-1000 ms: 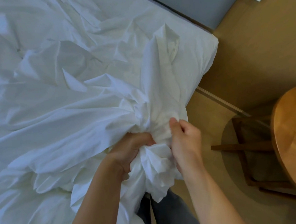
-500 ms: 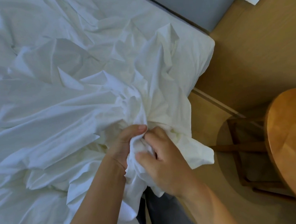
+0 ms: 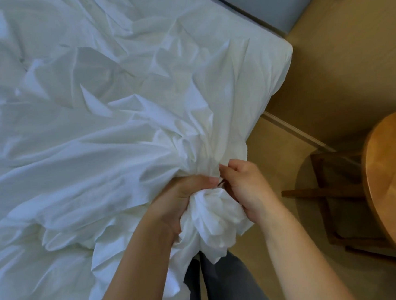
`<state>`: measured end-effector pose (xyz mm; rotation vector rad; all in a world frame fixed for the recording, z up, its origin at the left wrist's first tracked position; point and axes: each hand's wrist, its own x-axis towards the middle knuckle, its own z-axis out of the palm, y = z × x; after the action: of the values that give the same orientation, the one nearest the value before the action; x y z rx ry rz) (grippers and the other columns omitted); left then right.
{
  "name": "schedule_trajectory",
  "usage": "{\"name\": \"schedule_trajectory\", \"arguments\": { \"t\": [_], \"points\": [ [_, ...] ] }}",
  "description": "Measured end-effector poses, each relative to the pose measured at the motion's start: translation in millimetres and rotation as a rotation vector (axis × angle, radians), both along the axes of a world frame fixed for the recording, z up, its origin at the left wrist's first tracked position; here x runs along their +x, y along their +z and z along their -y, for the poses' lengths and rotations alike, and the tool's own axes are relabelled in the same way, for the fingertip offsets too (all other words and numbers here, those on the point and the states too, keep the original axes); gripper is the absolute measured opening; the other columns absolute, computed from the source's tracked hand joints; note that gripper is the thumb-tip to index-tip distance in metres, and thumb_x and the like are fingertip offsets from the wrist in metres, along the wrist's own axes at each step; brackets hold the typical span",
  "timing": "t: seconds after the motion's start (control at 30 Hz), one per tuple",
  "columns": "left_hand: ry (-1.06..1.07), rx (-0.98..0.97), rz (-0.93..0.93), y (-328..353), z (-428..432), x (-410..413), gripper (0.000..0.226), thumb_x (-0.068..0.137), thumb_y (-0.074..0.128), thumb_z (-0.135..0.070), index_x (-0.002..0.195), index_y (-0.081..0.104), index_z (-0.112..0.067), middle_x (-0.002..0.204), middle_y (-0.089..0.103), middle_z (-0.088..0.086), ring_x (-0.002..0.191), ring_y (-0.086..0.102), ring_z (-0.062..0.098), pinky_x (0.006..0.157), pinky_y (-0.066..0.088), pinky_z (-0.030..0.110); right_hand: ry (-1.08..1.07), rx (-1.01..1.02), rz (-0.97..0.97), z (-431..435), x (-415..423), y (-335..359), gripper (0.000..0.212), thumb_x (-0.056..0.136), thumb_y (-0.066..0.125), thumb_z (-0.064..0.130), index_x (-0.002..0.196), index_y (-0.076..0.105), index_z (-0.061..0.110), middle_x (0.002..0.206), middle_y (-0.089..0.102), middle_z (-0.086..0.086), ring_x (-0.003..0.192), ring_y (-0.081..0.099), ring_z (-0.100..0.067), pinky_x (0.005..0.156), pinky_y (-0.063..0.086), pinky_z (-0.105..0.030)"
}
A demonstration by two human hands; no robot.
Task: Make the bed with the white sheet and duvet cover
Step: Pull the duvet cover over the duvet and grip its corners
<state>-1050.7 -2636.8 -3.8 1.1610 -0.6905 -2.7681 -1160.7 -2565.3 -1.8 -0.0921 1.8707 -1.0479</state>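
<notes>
I note left hand (image 3: 185, 199) fisted round gathered white sheet (image 3: 119, 145) | right hand (image 3: 249, 190) pinching same bunch | sheet crumpled across bed (image 3: 282, 66), bunched at near edge, I judge to control slack

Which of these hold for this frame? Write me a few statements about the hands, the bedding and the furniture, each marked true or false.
1. The left hand and the right hand both have their grip on one gathered bunch of white fabric. True.
2. The bedding lies smooth and flat across the mattress. False: it is heavily creased and rumpled all over.
3. A round wooden table stands on the floor to the person's right. True.
4. The bunch is held over the middle of the bed. False: it is at the bed's near edge, above the person's legs.
</notes>
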Motion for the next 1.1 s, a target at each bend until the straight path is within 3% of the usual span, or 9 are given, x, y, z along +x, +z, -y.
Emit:
{"name": "schedule_trajectory", "arguments": {
  "t": [0.13, 0.27, 0.37, 0.47, 0.57, 0.7, 0.9, 1.0, 1.1],
  "points": [
    [0.050, -0.129, 0.087, 6, -6, -3, 0.032, 0.070, 0.076, -0.014, 0.100, 0.070, -0.007, 0.090, 0.074, 0.012, 0.082, 0.072, 0.024, 0.067, 0.058, 0.032, 0.035, -0.221, -0.425, -1, 1, 14, 0.035, 0.096, 0.052, 0.020, 0.064, 0.041, 0.012, 0.064, 0.041, 0.004, 0.060, 0.039, -0.006, 0.057, 0.038, -0.018],
    [0.059, -0.185, -0.017, 8, -10, -7, 0.028, 0.067, 0.075, -0.016, 0.095, 0.072, -0.015, 0.095, 0.073, 0.008, 0.092, 0.070, 0.020, 0.074, 0.056, 0.029, 0.277, -0.454, -0.075, 0, 10, 29, 0.012, 0.088, 0.057, 0.035, 0.085, 0.064, 0.025, 0.117, 0.054, -0.004, 0.101, 0.057, -0.003, 0.090, 0.046, -0.019],
    [0.103, -0.281, -0.025, 8, -7, -9, 0.020, 0.062, 0.076, -0.011, 0.078, 0.076, -0.023, 0.085, 0.073, 0.005, 0.086, 0.071, 0.018, 0.070, 0.056, 0.028, 0.325, -0.415, 0.078, 2, 11, 28, 0.044, 0.080, 0.059, 0.053, 0.111, 0.063, 0.022, 0.132, 0.054, -0.002, 0.121, 0.052, -0.008, 0.107, 0.039, -0.033],
    [0.178, -0.291, 0.039, 9, -7, -12, 0.023, 0.055, 0.078, -0.014, 0.078, 0.074, -0.017, 0.083, 0.073, 0.007, 0.083, 0.071, 0.022, 0.068, 0.056, 0.030, 0.308, -0.363, 0.163, 0, 7, 33, 0.068, 0.072, 0.059, 0.069, 0.117, 0.059, 0.019, 0.127, 0.059, -0.003, 0.119, 0.056, -0.014, 0.104, 0.042, -0.039],
    [0.249, -0.308, 0.122, 7, -8, -17, 0.027, 0.067, 0.071, 0.001, 0.090, 0.069, -0.012, 0.084, 0.074, 0.005, 0.081, 0.072, 0.019, 0.067, 0.057, 0.030, 0.146, -0.314, -0.093, -3, 6, 34, 0.015, 0.091, 0.055, 0.040, 0.097, 0.064, 0.029, 0.125, 0.054, 0.002, 0.110, 0.057, -0.007, 0.099, 0.047, -0.034],
    [0.257, -0.248, 0.106, 4, -1, -12, 0.040, 0.063, 0.071, -0.001, 0.101, 0.061, -0.008, 0.077, 0.073, 0.002, 0.073, 0.071, 0.018, 0.058, 0.056, 0.029, 0.062, -0.136, -0.103, -6, -1, 22, 0.010, 0.093, 0.053, 0.026, 0.096, 0.061, 0.022, 0.100, 0.066, -0.002, 0.097, 0.063, -0.018, 0.089, 0.052, -0.039],
    [0.198, -0.255, 0.098, 3, 1, -11, 0.039, 0.061, 0.078, -0.023, 0.098, 0.065, -0.016, 0.078, 0.074, -0.002, 0.077, 0.071, 0.015, 0.062, 0.056, 0.026, 0.100, 0.047, 0.090, -3, -9, 18, 0.064, 0.084, 0.058, 0.054, 0.136, 0.040, 0.021, 0.118, 0.059, 0.004, 0.092, 0.057, -0.009, 0.067, 0.047, -0.026],
    [0.198, -0.158, 0.022, 5, 3, -13, 0.031, 0.068, 0.072, -0.028, 0.098, 0.069, -0.019, 0.094, 0.074, 0.004, 0.088, 0.071, 0.020, 0.068, 0.057, 0.028, 0.046, 0.014, 0.114, 1, -19, 11, 0.093, 0.071, 0.063, 0.065, 0.147, 0.021, 0.032, 0.136, 0.047, 0.005, 0.109, 0.051, -0.014, 0.083, 0.049, -0.034],
    [0.170, -0.134, 0.016, 3, 6, -13, 0.035, 0.066, 0.073, -0.012, 0.101, 0.066, -0.013, 0.087, 0.073, 0.007, 0.079, 0.071, 0.021, 0.062, 0.057, 0.029, 0.035, -0.166, 0.058, 7, -16, 7, 0.074, 0.073, 0.072, 0.049, 0.136, 0.038, 0.032, 0.124, 0.060, 0.004, 0.109, 0.061, -0.015, 0.088, 0.054, -0.038]
  ]
}}
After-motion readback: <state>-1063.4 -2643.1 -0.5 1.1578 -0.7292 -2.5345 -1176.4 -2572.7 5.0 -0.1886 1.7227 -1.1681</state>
